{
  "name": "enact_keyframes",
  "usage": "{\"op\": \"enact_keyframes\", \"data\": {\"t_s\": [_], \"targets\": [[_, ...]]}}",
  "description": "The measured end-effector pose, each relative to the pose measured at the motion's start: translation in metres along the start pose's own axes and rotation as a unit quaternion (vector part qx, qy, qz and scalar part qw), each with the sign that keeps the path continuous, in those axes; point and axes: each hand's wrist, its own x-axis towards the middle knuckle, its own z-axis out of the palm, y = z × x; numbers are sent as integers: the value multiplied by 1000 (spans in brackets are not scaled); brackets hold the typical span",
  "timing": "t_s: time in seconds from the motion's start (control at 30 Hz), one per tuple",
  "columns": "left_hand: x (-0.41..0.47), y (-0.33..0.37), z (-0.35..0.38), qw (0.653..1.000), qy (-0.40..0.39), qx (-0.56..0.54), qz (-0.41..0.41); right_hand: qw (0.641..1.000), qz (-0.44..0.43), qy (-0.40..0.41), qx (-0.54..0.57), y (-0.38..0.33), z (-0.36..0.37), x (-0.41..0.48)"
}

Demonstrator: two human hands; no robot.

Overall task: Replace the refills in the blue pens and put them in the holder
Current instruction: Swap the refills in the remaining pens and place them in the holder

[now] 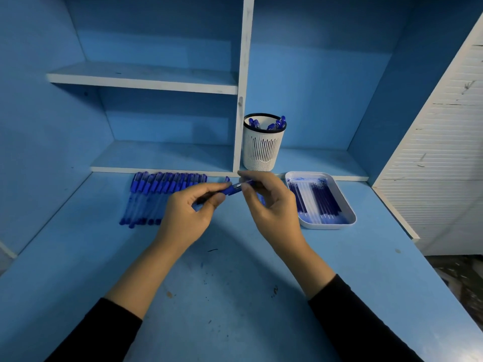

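Refill change under way, one pen held above the desk.
Left hand (188,212) and right hand (271,205) pinch a pen (233,189); several stand in the holder (262,145), a row (156,194) awaits, refills fill the tray (347,220).

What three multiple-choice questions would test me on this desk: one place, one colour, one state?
1. Where is the tray?
A. on the desk, right of the right hand
B. on the upper shelf
C. on the floor
2. The holder has a wall that is:
A. red
B. white
C. green
3. The left hand and right hand:
A. lie flat
B. grip one pen between them
C. lift the tray
Answers: 1 A, it sits on the desk past the right hand; 2 B, its slotted wall is white; 3 B, fingers of both pinch the same pen.
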Motion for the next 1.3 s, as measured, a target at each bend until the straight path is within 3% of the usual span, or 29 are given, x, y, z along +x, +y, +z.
{"op": "enact_keyframes", "data": {"t_s": [0.2,0.3,0.4,0.57,0.7,0.87,1.03,1.13,1.3], "targets": [[4,-13,-8,995,8,81,63,996,4,83,25,-7,-10,4],[12,-35,-24,988,0,154,26,985,-42,165,21,-21,-27,18],[16,-51,-32,957,-64,278,-44,966,-101,238,0,-42,-45,41],[18,-54,-30,917,-124,367,-90,939,-182,283,-66,-63,-54,97],[17,-57,-31,912,-132,373,-111,932,-198,250,-172,-43,-43,133],[17,-55,-30,917,-120,370,-91,939,-153,142,-272,1,-26,149],[16,-55,-29,916,-118,376,-81,912,-141,73,-379,32,-25,135],[17,-55,-28,913,-112,383,-80,905,-150,73,-391,32,-22,106],[17,-56,-28,912,-116,386,-75,941,-64,19,-331,32,3,53]]}}
